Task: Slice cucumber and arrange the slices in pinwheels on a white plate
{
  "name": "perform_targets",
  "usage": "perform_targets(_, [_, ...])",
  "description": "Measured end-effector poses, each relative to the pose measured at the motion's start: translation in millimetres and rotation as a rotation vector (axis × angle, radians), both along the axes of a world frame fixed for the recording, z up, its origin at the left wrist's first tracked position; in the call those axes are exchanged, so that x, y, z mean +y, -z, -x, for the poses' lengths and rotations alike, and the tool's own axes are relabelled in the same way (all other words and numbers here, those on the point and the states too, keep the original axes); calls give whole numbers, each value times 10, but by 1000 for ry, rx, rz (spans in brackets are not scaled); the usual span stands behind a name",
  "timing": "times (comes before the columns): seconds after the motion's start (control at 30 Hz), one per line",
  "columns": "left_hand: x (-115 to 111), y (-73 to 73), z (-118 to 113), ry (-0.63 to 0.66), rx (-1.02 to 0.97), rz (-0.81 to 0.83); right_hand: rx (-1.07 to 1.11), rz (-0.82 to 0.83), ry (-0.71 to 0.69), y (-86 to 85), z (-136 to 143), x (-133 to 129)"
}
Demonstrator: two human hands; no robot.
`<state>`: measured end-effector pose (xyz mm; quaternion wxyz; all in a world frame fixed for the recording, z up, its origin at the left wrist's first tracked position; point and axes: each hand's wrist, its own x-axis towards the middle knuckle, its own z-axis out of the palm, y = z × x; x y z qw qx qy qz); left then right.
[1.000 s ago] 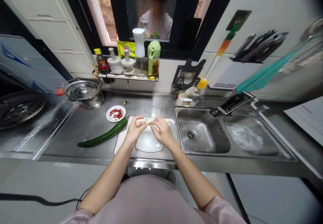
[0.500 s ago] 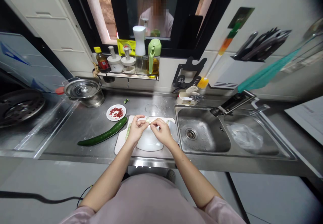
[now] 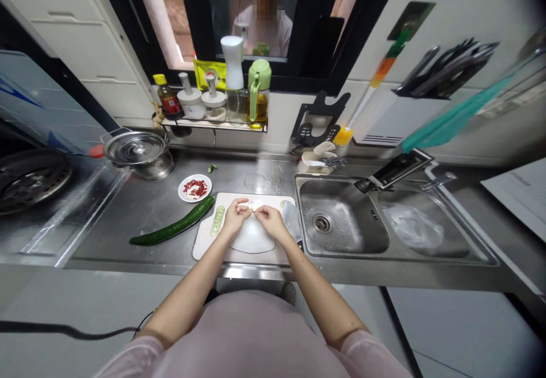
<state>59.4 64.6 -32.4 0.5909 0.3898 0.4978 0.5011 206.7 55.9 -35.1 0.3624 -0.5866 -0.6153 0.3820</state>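
Note:
My left hand [image 3: 237, 216] and my right hand [image 3: 270, 220] meet fingertip to fingertip above a white plate [image 3: 253, 239]. Both are pinched; something small and pale seems to be between them, too small to name. The plate rests on a white cutting board [image 3: 205, 246]. A row of cucumber slices [image 3: 217, 221] lies on the board left of my left hand. At the board's right side is a wide blade [image 3: 292, 220]. A whole cucumber [image 3: 173, 231] lies left of the board, below a small white dish [image 3: 182, 189] of chopped red pieces [image 3: 196, 189].
A lidded steel pot [image 3: 140, 153] stands at the back left. To the right is a double sink [image 3: 341, 219] with a black faucet [image 3: 394, 172]. A rack [image 3: 222, 127] of bottles and jars hangs behind the board. Green scraps [image 3: 212, 168] lie near the dish.
My left hand has shifted slightly, so the cucumber slices show more fully. My two hands sit a little lower over the plate, and the camera view has moved slightly.

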Motion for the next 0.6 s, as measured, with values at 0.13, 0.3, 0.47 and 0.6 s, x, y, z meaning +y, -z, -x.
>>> perform_targets(0.13, [110, 341, -57, -3, 21, 100, -94, 121, 22, 285, -11, 79])
perform_targets(0.3, [252, 573, -104, -14, 149, 136, -212, 209, 45, 417, 4, 174])
perform_targets(0.47, [346, 621, -123, 12, 465, 168, -366, 268, 43, 398, 30, 250])
perform_targets(0.6, [382, 580, -138, 71, 741, 168, -481, 326, 39, 379, 67, 292])
